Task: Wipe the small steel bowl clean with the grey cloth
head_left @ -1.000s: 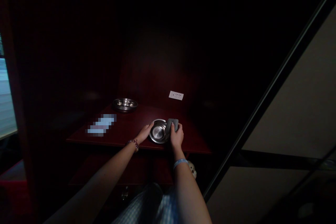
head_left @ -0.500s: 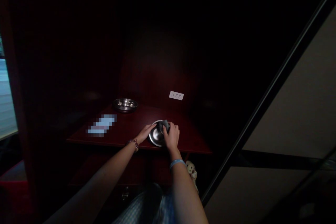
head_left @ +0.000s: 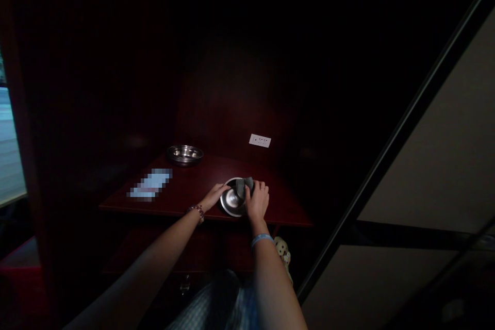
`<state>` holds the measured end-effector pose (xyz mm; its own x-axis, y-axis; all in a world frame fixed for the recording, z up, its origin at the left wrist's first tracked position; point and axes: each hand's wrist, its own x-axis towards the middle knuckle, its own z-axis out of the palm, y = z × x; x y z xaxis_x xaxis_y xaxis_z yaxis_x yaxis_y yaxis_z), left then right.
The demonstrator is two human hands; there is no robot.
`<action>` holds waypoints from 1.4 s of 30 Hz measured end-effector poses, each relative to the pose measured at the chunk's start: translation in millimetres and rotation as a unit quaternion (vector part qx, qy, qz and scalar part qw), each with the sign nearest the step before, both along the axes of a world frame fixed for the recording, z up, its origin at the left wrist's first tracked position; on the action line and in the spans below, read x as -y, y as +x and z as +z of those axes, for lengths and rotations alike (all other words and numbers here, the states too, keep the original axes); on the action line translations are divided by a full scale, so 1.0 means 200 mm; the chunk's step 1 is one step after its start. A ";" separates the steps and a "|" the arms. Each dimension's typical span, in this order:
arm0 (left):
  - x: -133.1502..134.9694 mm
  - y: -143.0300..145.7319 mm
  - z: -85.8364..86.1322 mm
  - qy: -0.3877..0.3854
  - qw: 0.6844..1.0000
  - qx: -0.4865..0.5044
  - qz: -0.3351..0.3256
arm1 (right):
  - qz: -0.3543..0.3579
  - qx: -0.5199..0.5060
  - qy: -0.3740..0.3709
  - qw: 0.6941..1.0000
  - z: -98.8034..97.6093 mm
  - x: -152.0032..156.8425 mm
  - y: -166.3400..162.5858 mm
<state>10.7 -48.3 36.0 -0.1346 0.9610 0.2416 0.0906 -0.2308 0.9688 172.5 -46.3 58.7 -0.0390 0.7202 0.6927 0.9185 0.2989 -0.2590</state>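
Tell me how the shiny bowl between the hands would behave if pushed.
The shiny bowl would probably stay stiff, since it looks metallic. Its glossy inside suggests it could be slippery. With that round rim, it might roll if set on edge.

Dim wall [head_left: 224, 108] behind reddish desk [head_left: 193, 185]

nothing can be read: the patch [head_left: 150, 184] at eight o'clock is pixelated, marks on the white wall plate [head_left: 260, 141] at mid-dial are too small, and the blue wristband [head_left: 262, 238] at six o'clock is too blurred.
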 end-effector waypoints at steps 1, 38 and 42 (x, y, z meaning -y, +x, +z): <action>0.00 0.00 0.00 0.000 1.000 0.002 0.009 | -0.005 0.001 -0.002 1.000 0.00 0.00 0.00; -0.11 -0.04 -0.07 0.024 0.996 0.076 0.037 | 0.146 -0.025 -0.163 0.975 -0.06 -0.02 -0.05; -0.10 -0.03 -0.07 0.015 0.996 0.079 0.046 | 0.189 -0.159 -0.141 0.959 -0.05 -0.04 -0.04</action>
<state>4.1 -27.6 22.4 -0.2608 0.9356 0.2382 -0.0404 -0.2570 0.9656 165.3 -37.7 48.1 -0.1530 0.8571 0.4919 0.6204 0.4707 -0.6273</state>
